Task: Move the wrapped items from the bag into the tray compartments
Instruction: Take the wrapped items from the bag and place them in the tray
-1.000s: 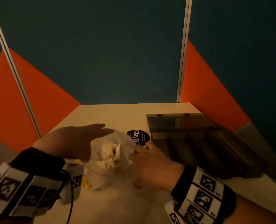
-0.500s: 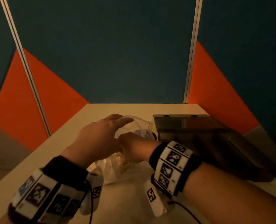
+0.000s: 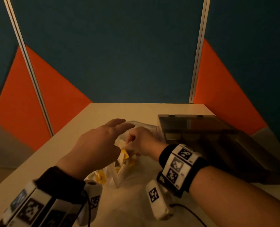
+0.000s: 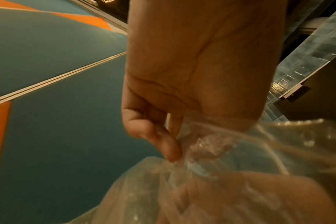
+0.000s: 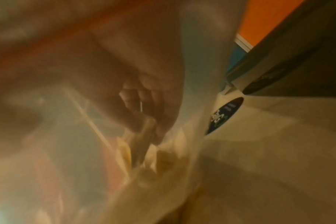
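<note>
Head view: the worktop point(image 3: 80, 133) carries a dark compartment tray point(image 3: 218, 145), lid raised, beside a clear bag point(image 3: 145, 126) of wrapped items point(image 3: 125, 155). The left hand point(image 3: 96, 145) pinches the bag's rim; the right hand point(image 3: 142, 141), inside the bag, pinches one wrapped item.

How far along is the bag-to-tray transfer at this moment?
Early. The tray stands open, but no item is visible in the compartments that show. The left hand pinches the rim of the clear bag while the right hand reaches inside and appears to grip one wrapped item. The wrapped items still seem to be in the bag.
</note>
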The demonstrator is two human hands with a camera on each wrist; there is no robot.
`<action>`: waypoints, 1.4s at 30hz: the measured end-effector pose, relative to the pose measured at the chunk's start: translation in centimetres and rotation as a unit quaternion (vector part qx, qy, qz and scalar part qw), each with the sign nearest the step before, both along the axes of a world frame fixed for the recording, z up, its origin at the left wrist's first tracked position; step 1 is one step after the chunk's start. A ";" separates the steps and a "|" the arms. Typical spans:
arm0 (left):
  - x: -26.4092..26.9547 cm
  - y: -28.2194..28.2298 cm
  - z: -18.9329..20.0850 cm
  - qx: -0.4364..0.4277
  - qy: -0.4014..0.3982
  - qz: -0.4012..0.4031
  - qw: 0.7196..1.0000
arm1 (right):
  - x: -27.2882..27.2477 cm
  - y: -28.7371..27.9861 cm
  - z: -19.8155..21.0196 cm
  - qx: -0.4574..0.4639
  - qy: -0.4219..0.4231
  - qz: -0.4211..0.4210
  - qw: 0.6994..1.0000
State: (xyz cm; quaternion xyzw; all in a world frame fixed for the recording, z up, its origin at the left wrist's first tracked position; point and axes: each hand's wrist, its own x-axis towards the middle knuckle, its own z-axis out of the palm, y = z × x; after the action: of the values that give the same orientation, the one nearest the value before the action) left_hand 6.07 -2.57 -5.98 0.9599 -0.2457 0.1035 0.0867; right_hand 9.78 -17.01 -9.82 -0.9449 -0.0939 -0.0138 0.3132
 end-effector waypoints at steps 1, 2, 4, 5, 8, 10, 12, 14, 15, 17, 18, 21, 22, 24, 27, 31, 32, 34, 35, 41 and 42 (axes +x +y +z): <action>0.0 0.0 0.0 -0.003 0.002 0.001 1.000 | 0.1 -0.3 0.2 0.033 0.015 -0.009 0.999; 0.1 -0.1 0.0 -0.003 0.003 0.001 1.000 | 0.1 -0.6 0.3 0.049 0.030 -0.015 0.998; 0.1 -0.2 0.0 -0.003 0.003 -0.003 1.000 | 0.2 -1.0 0.2 0.053 0.053 -0.027 0.997; 0.1 -0.3 -0.1 -0.001 0.004 -0.004 1.000 | 0.2 -1.0 0.1 0.045 0.061 -0.034 0.997; 0.1 -0.3 -0.1 0.005 0.009 -0.005 1.000 | -0.2 -1.0 -0.3 -0.043 0.061 -0.041 0.996; 0.1 -0.3 -0.1 0.007 0.011 -0.007 1.000 | -0.7 -1.0 -0.8 -0.110 0.039 -0.048 0.992; 0.1 -0.4 -0.1 0.011 0.012 -0.006 1.000 | -1.1 -1.2 -1.0 -0.126 0.015 -0.042 0.991; 0.1 -0.4 -0.2 0.011 0.012 -0.006 1.000 | -1.1 -1.1 -1.0 -0.122 0.028 -0.038 0.991; 0.1 -0.4 -0.2 0.011 0.012 -0.005 1.000 | -0.6 -0.9 -1.2 -0.113 0.031 -0.043 0.992; 0.1 -0.5 -0.2 0.011 0.012 -0.006 1.000 | 0.1 -0.2 -1.3 -0.100 0.065 -0.053 0.991; 0.1 -0.6 -0.1 0.011 0.013 -0.008 1.000 | 0.1 0.2 -1.2 -0.096 0.083 -0.047 0.991; 0.2 -0.8 0.0 0.012 0.011 -0.012 1.000 | 0.1 0.5 -1.4 -0.104 0.081 -0.016 0.991; 0.2 -0.9 0.1 0.013 0.011 -0.012 1.000 | -0.1 0.6 -1.5 -0.110 0.072 -0.013 0.991; 0.3 -1.0 0.2 0.012 0.012 -0.012 1.000 | -0.2 0.5 -2.0 -0.127 0.035 -0.007 0.991; 0.4 -1.2 0.3 0.000 0.012 -0.011 1.000 | -0.3 0.5 -2.0 -0.117 -0.006 -0.001 0.993; 0.6 -1.0 0.4 -0.012 0.003 0.000 1.000 | -1.2 -0.6 -0.8 -0.062 -0.067 0.010 0.996; 0.7 -1.0 0.4 -0.021 0.000 0.003 1.000 | -1.6 -0.8 -0.3 -0.057 -0.085 0.018 0.995; 0.9 -0.8 0.4 -0.040 -0.001 0.011 0.999 | -2.4 -1.3 0.8 -0.040 -0.106 0.044 0.993; 1.0 -0.8 0.5 -0.049 0.000 0.016 0.999 | -2.9 -1.4 1.4 -0.026 -0.112 0.060 0.992; 1.9 -0.7 0.4 -0.066 0.010 0.034 0.997 | -3.7 -3.6 5.7 0.024 -0.072 0.061 0.995; 2.0 -0.7 0.3 -0.067 0.011 0.037 0.997 | -3.8 -4.2 6.5 0.055 -0.056 0.060 0.995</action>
State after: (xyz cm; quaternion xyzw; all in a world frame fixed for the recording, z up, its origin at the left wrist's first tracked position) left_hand 8.05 -3.24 -5.67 0.9615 -0.2013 0.1120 0.1500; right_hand 5.96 -21.23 -3.30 -0.9168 -0.1670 -0.0532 0.3588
